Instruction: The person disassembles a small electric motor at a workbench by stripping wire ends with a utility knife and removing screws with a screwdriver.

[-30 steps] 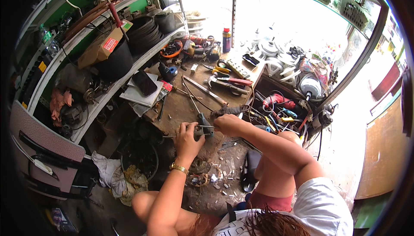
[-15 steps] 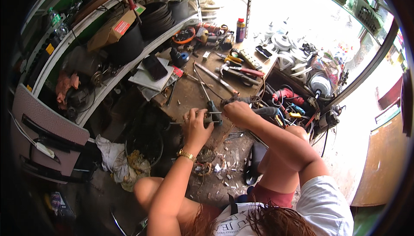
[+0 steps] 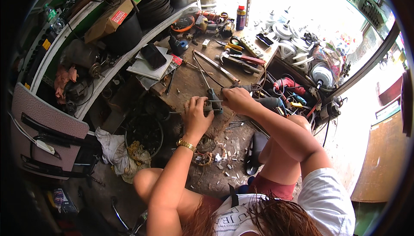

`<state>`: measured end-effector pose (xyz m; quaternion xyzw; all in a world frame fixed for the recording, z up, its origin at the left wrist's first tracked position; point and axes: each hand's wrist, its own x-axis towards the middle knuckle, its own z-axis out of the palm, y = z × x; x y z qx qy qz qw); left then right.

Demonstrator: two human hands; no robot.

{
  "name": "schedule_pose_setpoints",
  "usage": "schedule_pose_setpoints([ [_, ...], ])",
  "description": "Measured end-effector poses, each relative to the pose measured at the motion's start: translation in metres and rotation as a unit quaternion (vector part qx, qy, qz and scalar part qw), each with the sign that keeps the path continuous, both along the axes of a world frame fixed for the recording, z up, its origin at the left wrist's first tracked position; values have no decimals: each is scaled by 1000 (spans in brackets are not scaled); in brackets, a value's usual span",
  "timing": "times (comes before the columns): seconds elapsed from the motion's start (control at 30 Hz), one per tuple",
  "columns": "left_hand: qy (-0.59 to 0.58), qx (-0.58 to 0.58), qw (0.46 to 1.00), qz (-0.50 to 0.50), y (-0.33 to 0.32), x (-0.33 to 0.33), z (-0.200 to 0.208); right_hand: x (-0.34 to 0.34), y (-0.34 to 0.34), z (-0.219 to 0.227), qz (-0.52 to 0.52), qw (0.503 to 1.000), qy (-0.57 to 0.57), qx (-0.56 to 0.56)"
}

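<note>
My left hand (image 3: 197, 116), with a gold watch at the wrist, is closed around a small metal part on a thin shaft (image 3: 175, 112), whose end sticks out to the left. The fingers hide most of the part. To its right, my right hand (image 3: 235, 100) is in a closed fist, with a thin metal rod (image 3: 216, 101) running from it toward the left hand. What else that fist may hold is hidden. Between the hands a screwdriver (image 3: 212, 94) with a dark handle lies on the wooden bench (image 3: 183, 90). Beyond it lies a long metal rod (image 3: 219, 68).
A hammer (image 3: 237, 63), yellow-handled pliers (image 3: 230, 45) and a power strip (image 3: 252, 48) are farther back. A phone (image 3: 153, 56) rests at left. Cluttered tools (image 3: 286, 85) fill the right side. A basin (image 3: 158, 139) stands left of my arm; scraps litter the floor.
The view has shifted slightly, so the hands and bench appear a little higher. Both hands keep their hold, with hardly any movement relative to each other.
</note>
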<state>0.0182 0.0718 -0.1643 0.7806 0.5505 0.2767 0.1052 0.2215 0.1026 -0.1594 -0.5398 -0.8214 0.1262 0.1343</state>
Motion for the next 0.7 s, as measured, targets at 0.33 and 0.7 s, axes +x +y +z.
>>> schedule_pose_setpoints([
  [0.33, -24, -18, 1000, -1, 1, 0, 4, -19, 11, 28, -94, 995, -7, -35],
  [0.7, -14, 13, 1000, 8, -1, 2, 2, -51, 29, 0, -52, 997, 32, -44],
])
